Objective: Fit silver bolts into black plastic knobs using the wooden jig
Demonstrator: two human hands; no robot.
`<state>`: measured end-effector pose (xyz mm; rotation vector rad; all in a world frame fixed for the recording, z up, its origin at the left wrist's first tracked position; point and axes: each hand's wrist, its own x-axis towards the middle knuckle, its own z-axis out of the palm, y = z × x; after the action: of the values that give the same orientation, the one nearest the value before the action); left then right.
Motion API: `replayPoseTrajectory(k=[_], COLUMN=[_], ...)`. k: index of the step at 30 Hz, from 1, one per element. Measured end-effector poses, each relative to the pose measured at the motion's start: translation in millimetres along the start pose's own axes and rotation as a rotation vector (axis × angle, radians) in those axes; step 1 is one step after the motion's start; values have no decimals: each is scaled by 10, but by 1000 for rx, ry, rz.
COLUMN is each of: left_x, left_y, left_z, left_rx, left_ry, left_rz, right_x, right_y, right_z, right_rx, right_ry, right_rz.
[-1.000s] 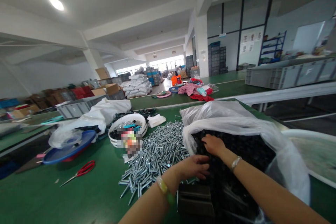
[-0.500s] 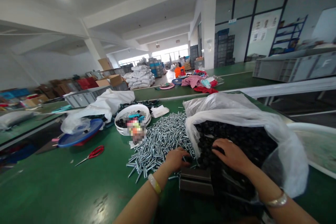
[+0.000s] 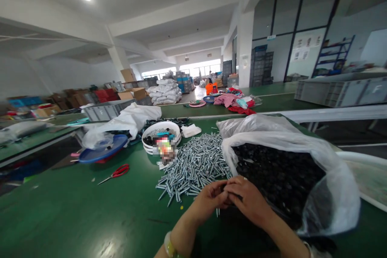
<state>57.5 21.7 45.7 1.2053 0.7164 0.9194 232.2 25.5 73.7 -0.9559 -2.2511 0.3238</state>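
One blue tray (image 3: pixel 101 155): left of the screw heap, well apart.
Red-handled scissors (image 3: pixel 121 170): left of the heap, blades pointing away from it.
White bowls (image 3: pixel 148 150): touching or just beside the heap's far left edge.
Screw heap (image 3: pixel 193 165): landmark; screws lie at mixed angles.
Left hand (image 3: pixel 202 205): just nearside of the heap and nearer it than the right; narrow pinch on a small dark piece (image 3: pixel 223 188).
Metal shanks (image 3: pixel 217 212): below the fingers, nearside of the heap, long axes roughly toward the person; whether held, cannot tell.
Right hand (image 3: pixel 254 205): fingers narrow, meeting the left's; own grip hidden.
Bag of black parts (image 3: pixel 278 173): right of the heap, nearer the right hand.
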Motion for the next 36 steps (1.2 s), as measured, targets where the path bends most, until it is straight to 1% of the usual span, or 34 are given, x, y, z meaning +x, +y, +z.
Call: replayPoseTrajectory(k=[2, 4, 6, 7, 9, 11, 13, 17, 20, 22, 24, 26, 28, 30, 32, 34, 36], left_x=[-81, -125, -147, -149, -133, -84, -12, 111, 130, 122, 114, 112, 114, 112, 104, 88, 68], left_y=[-39, -94, -142, -160, -185, -204, -230, -319, -396, -436, -467, -488, -492, -473, -433, -384, -345], left_z=[-68, -198, -351, -423, -534, -595, -615, -640, -712, -777, -832, -859, -856, -829, -788, -740, -691], left_rx=[-45, -48, 2, 30, 58, 59, 92, 177, 250, 297, 317, 325, 341, 350, 348, 341, 336], left_ry=[54, 156, 268, 316, 379, 396, 395, 412, 437, 484, 524, 530, 530, 531, 514, 493, 472], left_rz=[12, 10, 10, 10, 13, 12, 23, 56, 108, 130, 132, 135, 144, 157, 178, 212, 240], right_x=[-5, -7, 22, 58, 187, 390, 644, 1114, 1275, 1293, 1283, 1271, 1249, 1190, 1079, 934, 789], right_y=[-100, -144, -129, -103, -26, 71, 181, 384, 479, 515, 529, 503, 417, 273, 107, -32, -121], right_z=[107, 158, 170, 172, 194, 260, 377, 675, 851, 907, 900, 832, 728, 631, 579, 575, 590], right_rx=[4, 0, -50, -98, -204, -280, -316, -348, -349, -328, -282, -209, -105, 6, 118, 217, 243], right_ry=[6, 30, 39, 15, -93, -213, -281, -353, -357, -338, -309, -274, -240, -217, -184, -125, -51], right_rz=[24, 54, 104, 146, 243, 318, 356, 425, 501, 547, 579, 594, 583, 543, 484, 407, 329])
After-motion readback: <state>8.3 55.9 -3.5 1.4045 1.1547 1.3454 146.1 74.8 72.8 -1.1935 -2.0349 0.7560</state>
